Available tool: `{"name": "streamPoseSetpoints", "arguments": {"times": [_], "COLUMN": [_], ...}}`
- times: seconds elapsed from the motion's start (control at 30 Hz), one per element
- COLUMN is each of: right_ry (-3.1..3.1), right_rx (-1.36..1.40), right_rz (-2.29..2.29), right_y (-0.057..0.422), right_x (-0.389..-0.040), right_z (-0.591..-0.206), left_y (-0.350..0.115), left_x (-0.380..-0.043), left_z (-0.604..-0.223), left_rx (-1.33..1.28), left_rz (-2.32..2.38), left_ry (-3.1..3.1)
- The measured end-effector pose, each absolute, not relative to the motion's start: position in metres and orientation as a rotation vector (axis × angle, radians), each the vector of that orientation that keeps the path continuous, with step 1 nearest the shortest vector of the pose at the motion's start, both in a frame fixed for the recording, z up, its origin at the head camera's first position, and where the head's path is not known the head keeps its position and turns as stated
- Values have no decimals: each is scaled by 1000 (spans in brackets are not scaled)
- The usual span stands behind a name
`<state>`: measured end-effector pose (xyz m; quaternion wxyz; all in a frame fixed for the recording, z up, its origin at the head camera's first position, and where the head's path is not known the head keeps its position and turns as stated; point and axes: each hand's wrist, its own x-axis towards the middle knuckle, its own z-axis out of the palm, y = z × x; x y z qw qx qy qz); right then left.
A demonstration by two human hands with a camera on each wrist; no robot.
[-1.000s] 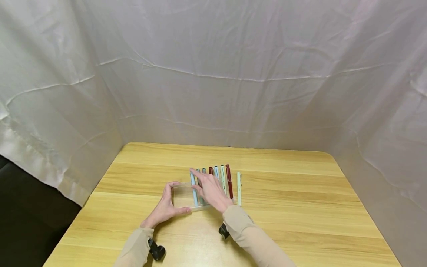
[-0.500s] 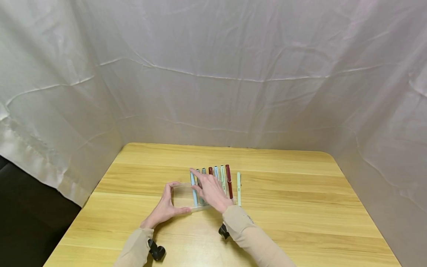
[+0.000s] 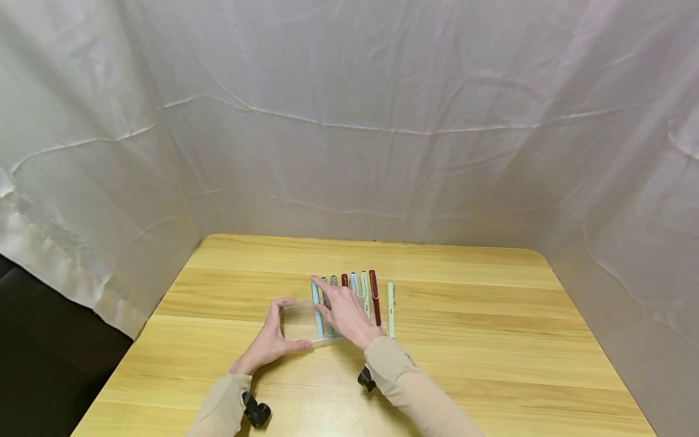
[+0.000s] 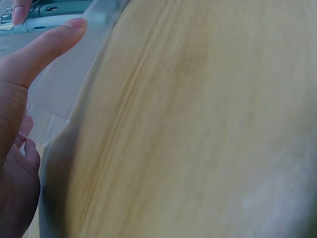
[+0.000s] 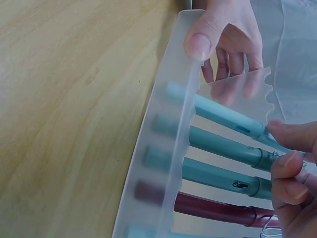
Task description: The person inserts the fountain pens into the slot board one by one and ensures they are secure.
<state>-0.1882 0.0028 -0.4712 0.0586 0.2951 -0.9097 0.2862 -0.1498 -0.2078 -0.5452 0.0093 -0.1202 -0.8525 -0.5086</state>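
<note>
A clear plastic pen tray (image 5: 161, 116) with notched walls lies on the table, holding a row of pens. My left hand (image 3: 275, 334) grips its left end, thumb on the front wall and fingers at the back. The leftmost pen in the row is light blue (image 3: 318, 318). My right hand (image 3: 349, 312) holds this pen near its cap, thumb against it and index finger stretched toward the cap end. Beside it lie two teal pens (image 5: 223, 145) and a dark red pen (image 5: 213, 207). The right hand hides part of the row in the head view.
Farther right in the row stand a pale green pen (image 3: 365, 297) and another dark red pen (image 3: 375, 297). A separate pale green pen (image 3: 391, 309) lies at the right of the row. Grey curtains (image 3: 349, 170) rise behind the wooden table (image 3: 491, 352).
</note>
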Motion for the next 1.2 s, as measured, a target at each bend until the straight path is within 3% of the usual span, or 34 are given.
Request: {"name": "streamPoseSetpoints", "arguments": {"times": [0.63, 1.0, 1.2], "right_ry": [-2549, -2395, -2382], "right_rx": [888, 668, 376], "right_rz": [1227, 1592, 1752], "right_y": [32, 83, 110], "right_x": [-181, -177, -183], "right_z": [-481, -505, -516], "left_y": [-209, -208, -207], "left_x": [-150, -150, -151], "left_z": [-547, -547, -547], "left_rx": [-366, -347, -350], "left_rz": [-1577, -1588, -1585], "left_ry": [-2658, -2662, -2655]}}
